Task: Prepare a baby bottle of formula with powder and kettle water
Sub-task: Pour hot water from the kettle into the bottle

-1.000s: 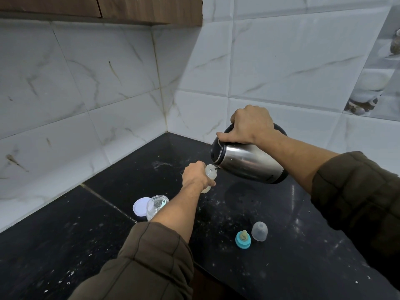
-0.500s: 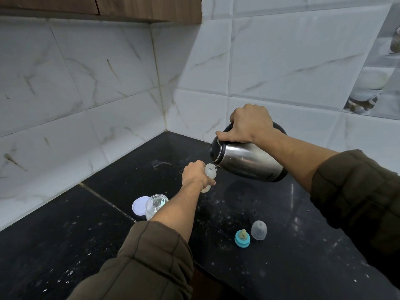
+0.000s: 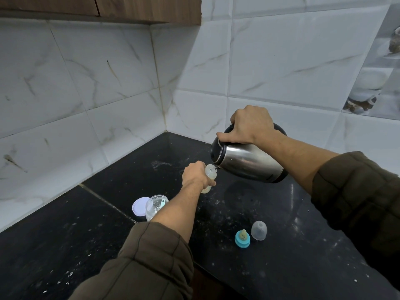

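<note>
My left hand (image 3: pixel 194 176) is wrapped around a small translucent baby bottle (image 3: pixel 210 173) standing on the black counter. My right hand (image 3: pixel 251 124) grips the black handle of a steel kettle (image 3: pixel 249 161), tilted left with its spout touching the bottle's open mouth. Most of the bottle is hidden behind my fingers. A clear powder jar (image 3: pixel 154 205) with a small teal scoop inside stands open near my left forearm, its white lid (image 3: pixel 139 206) flat beside it.
A teal collar with the teat (image 3: pixel 242 238) and a clear dome cap (image 3: pixel 258 230) sit on the speckled black counter (image 3: pixel 303 245) at right front. White marble tiles form the corner walls behind. A wooden cabinet (image 3: pixel 129 7) hangs above.
Both hands hold almost the same pose; the kettle stays tilted at the bottle mouth. Only the view has shifted slightly.
</note>
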`<state>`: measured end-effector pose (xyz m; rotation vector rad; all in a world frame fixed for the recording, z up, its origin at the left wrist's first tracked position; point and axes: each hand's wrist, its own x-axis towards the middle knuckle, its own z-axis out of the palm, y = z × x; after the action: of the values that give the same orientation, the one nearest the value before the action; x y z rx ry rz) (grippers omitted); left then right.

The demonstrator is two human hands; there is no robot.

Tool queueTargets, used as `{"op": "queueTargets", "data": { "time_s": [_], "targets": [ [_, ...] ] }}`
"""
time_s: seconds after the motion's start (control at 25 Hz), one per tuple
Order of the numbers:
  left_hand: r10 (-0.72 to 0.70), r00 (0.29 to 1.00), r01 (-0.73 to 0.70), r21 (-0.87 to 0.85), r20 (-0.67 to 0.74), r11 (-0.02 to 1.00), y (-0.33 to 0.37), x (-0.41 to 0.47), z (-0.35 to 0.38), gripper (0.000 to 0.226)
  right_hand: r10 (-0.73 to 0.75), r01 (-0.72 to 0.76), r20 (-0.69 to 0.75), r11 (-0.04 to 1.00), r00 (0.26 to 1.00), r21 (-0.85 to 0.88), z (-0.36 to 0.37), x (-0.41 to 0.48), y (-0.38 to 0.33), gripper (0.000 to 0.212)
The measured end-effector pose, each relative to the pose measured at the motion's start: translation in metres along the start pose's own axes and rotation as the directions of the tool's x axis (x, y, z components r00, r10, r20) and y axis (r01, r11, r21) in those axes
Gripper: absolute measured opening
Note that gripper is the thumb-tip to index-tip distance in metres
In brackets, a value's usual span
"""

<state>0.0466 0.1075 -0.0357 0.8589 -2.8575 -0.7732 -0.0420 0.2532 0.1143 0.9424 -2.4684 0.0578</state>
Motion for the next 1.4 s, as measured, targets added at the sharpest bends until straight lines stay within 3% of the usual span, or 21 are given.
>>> {"op": "queueTargets", "data": {
  "time_s": [1.4],
  "targets": [
    [0.017,1.000,-0.017,-0.011,-0.017,1.000,0.0071,0.0068,0.0046,0.056,-0.005,0.005,-0.017,1.000,1.000,-0.027,-0.0022,0.0005,0.0046,0.064]
  ]
}}
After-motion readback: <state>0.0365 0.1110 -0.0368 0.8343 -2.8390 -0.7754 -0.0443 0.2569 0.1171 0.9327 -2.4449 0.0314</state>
